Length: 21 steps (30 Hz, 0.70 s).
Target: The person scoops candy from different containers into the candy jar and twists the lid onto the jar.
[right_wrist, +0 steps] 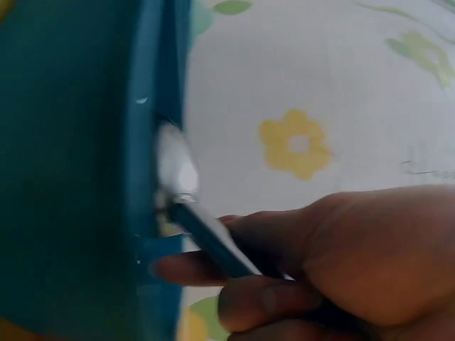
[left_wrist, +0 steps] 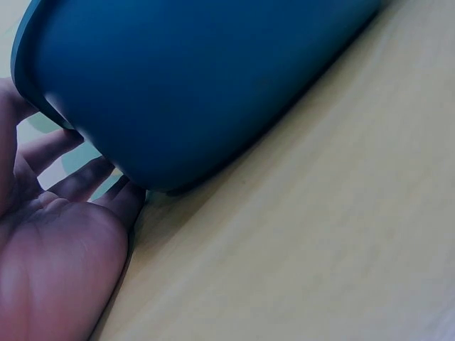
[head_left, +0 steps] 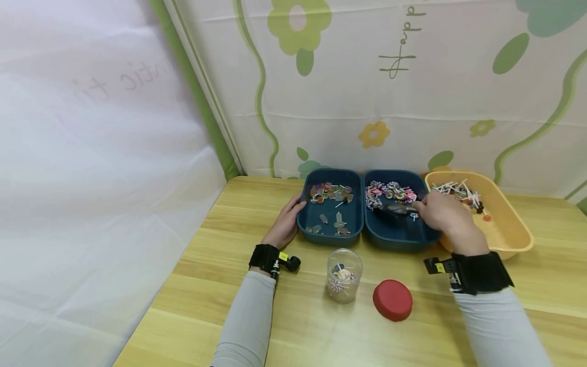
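My right hand grips the dark handle of a small scoop with a shiny pale head. In the head view the scoop reaches into the middle blue bin, by a heap of candy-like charms with striped twists. My left hand rests its fingers against the outer left wall of the left blue bin. That bin has small popsicle-shaped charms at its back and several more near its front. In the left wrist view, the left fingers lie straight along the bin's side.
A clear jar holding some striped charms stands before the bins. To its right lies a red lid. At the right, a yellow bin holds white-stick lollipop charms. A printed curtain hangs behind the wooden table.
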Each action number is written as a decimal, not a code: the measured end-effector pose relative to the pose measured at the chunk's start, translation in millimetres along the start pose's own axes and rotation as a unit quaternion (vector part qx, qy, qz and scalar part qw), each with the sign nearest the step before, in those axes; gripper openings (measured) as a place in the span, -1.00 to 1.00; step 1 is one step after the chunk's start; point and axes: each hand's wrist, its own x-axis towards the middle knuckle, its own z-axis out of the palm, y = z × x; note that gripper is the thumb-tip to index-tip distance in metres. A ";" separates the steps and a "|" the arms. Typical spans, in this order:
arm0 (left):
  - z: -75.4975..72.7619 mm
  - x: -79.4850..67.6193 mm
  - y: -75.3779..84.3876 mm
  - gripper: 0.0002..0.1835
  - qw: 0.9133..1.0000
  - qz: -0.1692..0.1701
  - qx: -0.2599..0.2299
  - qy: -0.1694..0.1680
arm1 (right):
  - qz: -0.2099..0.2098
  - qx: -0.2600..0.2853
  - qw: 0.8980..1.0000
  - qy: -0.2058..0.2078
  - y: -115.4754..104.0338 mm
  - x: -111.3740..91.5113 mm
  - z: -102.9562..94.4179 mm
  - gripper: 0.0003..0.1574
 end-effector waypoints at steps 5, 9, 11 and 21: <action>1.8 -0.7 1.9 -0.46 1.000 -0.002 0.002 0.004 | -0.002 -0.015 0.999 0.044 8.7 11.9 14.4 -0.38; 1.4 -1.2 1.9 -0.46 1.000 -0.003 0.001 0.003 | -0.021 -0.020 0.999 0.046 11.4 18.0 20.3 -0.39; 1.1 -1.2 1.9 -0.46 1.000 -0.002 0.000 0.000 | -0.035 -0.020 0.998 0.040 12.9 18.7 19.5 -0.39; 1.5 -1.1 2.7 -0.45 1.000 0.001 -0.002 -0.003 | -0.117 0.045 0.992 -0.014 31.6 17.1 9.3 -0.38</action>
